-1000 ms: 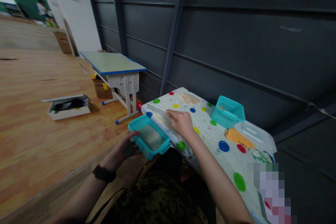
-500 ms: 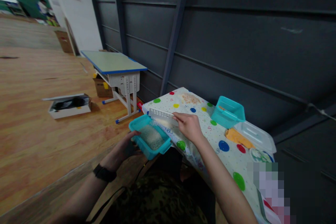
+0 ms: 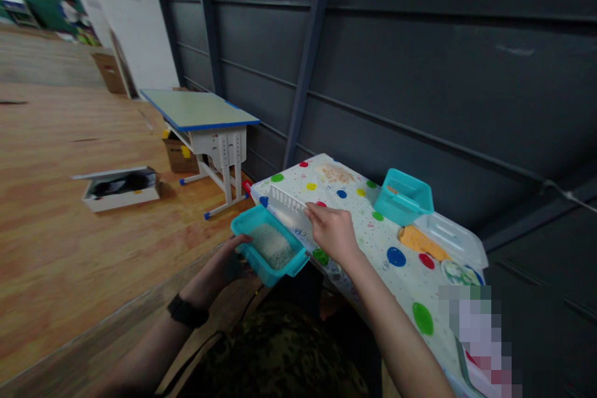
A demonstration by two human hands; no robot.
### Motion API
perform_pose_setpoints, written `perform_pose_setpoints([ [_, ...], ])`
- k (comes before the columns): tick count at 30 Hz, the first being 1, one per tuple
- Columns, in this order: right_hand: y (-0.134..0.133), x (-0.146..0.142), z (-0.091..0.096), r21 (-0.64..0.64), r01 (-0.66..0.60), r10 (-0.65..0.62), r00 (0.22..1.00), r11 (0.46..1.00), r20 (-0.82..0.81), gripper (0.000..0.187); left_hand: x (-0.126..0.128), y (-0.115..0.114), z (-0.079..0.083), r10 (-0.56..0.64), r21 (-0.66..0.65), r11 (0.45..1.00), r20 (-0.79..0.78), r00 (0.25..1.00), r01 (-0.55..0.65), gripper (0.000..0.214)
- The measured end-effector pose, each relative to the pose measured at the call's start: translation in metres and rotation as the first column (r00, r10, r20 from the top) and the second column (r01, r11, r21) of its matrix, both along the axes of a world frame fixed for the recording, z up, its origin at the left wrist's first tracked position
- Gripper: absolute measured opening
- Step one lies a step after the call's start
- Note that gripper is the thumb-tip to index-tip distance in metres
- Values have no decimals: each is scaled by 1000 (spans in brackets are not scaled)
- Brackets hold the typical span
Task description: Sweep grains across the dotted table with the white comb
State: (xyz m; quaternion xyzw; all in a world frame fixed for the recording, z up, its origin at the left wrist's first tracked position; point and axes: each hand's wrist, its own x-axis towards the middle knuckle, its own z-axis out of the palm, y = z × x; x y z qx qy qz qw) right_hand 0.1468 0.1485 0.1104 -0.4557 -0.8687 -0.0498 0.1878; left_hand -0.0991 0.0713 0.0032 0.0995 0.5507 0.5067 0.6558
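My left hand (image 3: pixel 229 260) grips the near left side of a turquoise plastic container (image 3: pixel 267 275), its thumb over the rim. White grains that look like rice (image 3: pixel 274 246) lie inside. The container is held tilted against the table's front edge. In my right hand (image 3: pixel 333 233) is a thin white plastic strip with a row of slots (image 3: pixel 285 204), pinched at its right end. The strip is just above the tablecloth, beside the container's far rim. Farther back on the cloth is a thin patch of beige grains (image 3: pixel 336 174).
A balloon-print cloth (image 3: pixel 354 217) covers the table. At its right side are another turquoise container (image 3: pixel 403 199), an orange cloth (image 3: pixel 422 244) and a clear lid (image 3: pixel 459 241). A dark panelled wall rises behind. A desk (image 3: pixel 200 109) and an open white box (image 3: pixel 122 193) stand left.
The slotted strip has moved slightly right and up, away from the container's rim. Grains that were near the rim now appear inside the container. Both hands keep their holds.
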Motion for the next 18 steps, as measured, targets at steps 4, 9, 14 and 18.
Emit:
perform_pose_setpoints([
  [4, 5, -4, 8, 4, 56, -56, 998, 998, 32, 32, 0, -1, 1, 3, 8, 1000, 5, 1000, -3, 22],
  [9, -1, -9, 5, -8, 40, -39, 996, 999, 84, 29, 0, -1, 3, 4, 4, 1000, -3, 1000, -4, 28],
  [14, -14, -12, 1, 9, -22, 21, 999, 1000, 34, 29, -1, -6, 5, -15, 42, 999, -4, 1000, 15, 25],
  [18, -18, -13, 1, 6, 25, -25, 998, 1000, 63, 30, -2, -8, 1, -26, 65, 998, 8, 1000, 26, 23],
])
